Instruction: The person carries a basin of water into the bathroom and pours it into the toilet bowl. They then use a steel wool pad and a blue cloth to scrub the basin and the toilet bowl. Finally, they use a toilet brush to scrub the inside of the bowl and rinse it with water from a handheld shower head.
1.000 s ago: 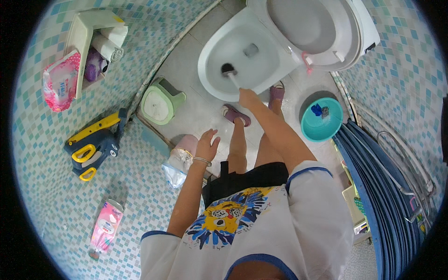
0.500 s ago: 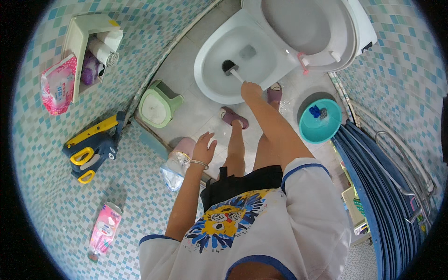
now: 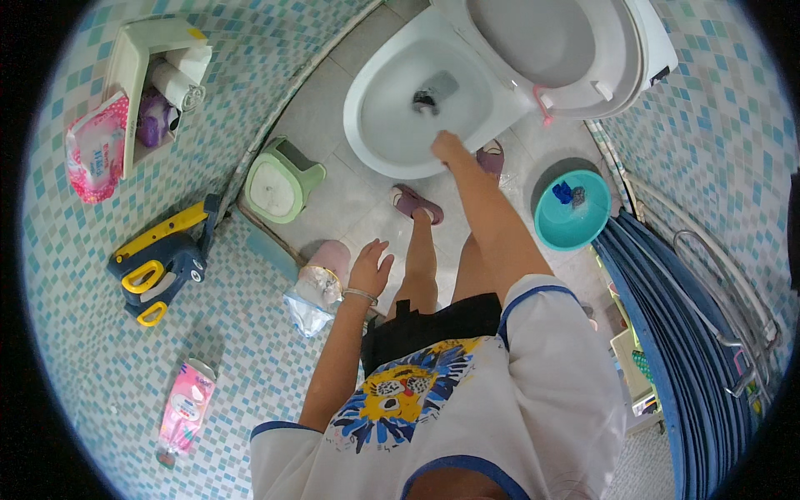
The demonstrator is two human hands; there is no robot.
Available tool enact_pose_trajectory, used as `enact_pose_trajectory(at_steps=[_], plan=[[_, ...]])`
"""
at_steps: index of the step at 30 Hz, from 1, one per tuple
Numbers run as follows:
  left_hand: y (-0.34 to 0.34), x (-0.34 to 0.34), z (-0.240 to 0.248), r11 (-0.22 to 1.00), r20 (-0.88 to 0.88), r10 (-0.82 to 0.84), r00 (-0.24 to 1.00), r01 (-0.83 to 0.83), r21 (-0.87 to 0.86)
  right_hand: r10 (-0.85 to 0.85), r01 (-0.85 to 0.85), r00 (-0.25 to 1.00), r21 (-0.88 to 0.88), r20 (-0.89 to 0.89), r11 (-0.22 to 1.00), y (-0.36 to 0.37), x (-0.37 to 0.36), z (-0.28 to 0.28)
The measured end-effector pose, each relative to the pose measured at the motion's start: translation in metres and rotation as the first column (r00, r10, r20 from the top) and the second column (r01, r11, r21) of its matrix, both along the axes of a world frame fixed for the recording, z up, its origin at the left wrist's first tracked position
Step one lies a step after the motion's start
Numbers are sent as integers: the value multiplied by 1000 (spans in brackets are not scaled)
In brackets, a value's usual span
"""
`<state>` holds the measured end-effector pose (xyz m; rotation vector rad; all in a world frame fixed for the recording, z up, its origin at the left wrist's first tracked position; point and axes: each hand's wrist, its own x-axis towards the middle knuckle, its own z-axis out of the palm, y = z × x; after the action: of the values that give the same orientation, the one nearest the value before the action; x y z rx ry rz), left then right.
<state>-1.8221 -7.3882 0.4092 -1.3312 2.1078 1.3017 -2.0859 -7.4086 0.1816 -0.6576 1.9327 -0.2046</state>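
Observation:
My right hand (image 3: 451, 149) is closed around the handle of a toilet brush, just above the near rim of the white toilet bowl (image 3: 360, 132). The dark head of the toilet brush (image 3: 425, 102) is down inside the bowl, near the drain, and looks smeared by motion. Most of the handle is hard to make out. My left hand (image 3: 371, 268) hangs free with its fingers apart and a bracelet at the wrist. It holds nothing. Closest to it is a pink waste bin (image 3: 331, 257) with a plastic bag in it.
The toilet seat and lid (image 3: 617, 50) are raised. A light green stool (image 3: 283, 182) stands left of the toilet. On the right are a teal basin (image 3: 573, 236) with blue and grey cloths and a blue folding curtain (image 3: 683, 333). A wall shelf (image 3: 125, 67) holds toiletries.
The brush head has moved right inside the bowl, toward the drain. My right hand stays near the rim, still closed on the handle. My left hand has shifted slightly right.

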Motion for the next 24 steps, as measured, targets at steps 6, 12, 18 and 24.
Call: enact_pose_trajectory(at_steps=[6,12,18,24], plan=[[0,2,-3,1000,14,-12,1000,12,2,322,-301,942,-180,98,936,45,61,53],[-9,-4,1,1000,16,-23,1000,23,-11,499,-502,782,98,-372,859,40,-41,85],[-10,4,-5,999,3,-35,999,35,-19,379,-399,870,-1,-315,917,28,-40,52],[-2,-1,2,999,42,-49,998,48,24,244,-246,896,-44,370,968,40,8,122]])
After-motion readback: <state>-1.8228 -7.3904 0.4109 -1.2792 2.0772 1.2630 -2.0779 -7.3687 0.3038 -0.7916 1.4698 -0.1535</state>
